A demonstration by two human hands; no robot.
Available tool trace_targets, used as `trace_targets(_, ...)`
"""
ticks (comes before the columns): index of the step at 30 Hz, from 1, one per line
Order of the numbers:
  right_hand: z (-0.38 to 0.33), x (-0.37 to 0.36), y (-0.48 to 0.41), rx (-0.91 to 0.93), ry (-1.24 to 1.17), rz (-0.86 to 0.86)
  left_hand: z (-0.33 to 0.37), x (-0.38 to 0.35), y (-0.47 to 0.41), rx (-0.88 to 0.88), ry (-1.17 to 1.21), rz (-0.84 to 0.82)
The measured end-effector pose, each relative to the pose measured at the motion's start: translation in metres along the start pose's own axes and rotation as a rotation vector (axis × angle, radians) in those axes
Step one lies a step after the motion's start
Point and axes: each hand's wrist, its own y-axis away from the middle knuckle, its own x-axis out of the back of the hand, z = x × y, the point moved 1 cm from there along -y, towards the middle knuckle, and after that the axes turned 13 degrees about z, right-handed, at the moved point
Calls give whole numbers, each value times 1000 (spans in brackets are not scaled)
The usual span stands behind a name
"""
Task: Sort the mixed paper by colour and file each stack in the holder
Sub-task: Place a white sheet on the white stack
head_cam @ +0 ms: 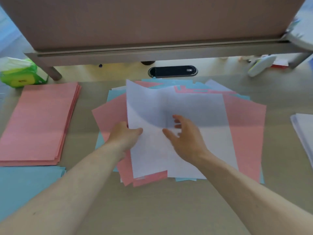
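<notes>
- mixed pile (245,133) mid-desk; pink, blue and white sheets fanned askew; corners jut at 12 and 5 o'clock
- left hand (125,134) pinches left edge of top white sheet (147,107), thumb on top; far corner lifted, curling
- right hand (184,138) over same sheet; fingers spread, loosely bent, gripping nothing; blurred, contact unclear
- pink stack (40,122) at 9 o'clock; blue stack (25,187) at 8; white stack (303,133) at 3, cut by frame; bare desk (160,209) at 6

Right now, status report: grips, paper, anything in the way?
Left grip pinches white sheet's left edge; right grip open over it. Mixed pile centre; pink stack, blue stack left, white stack right. Holder not in view.
</notes>
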Motion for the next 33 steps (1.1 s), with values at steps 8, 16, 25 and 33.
trace_targets(8, 95, 80, -47, -402, 224, 243, -6, -20, 16, -245, -42, -44)
trace_targets(16, 80, 61, -53, -375, 109, 210, -2, -73, 32, -279, 78, -224)
trace_targets(25, 69, 72, -52, -402, -174, 186, 19, -69, 31, -378, 106, -98)
trace_targets(33, 53, 81, -53, -266, -500, 147, 54, -65, 22, -450, 379, -11)
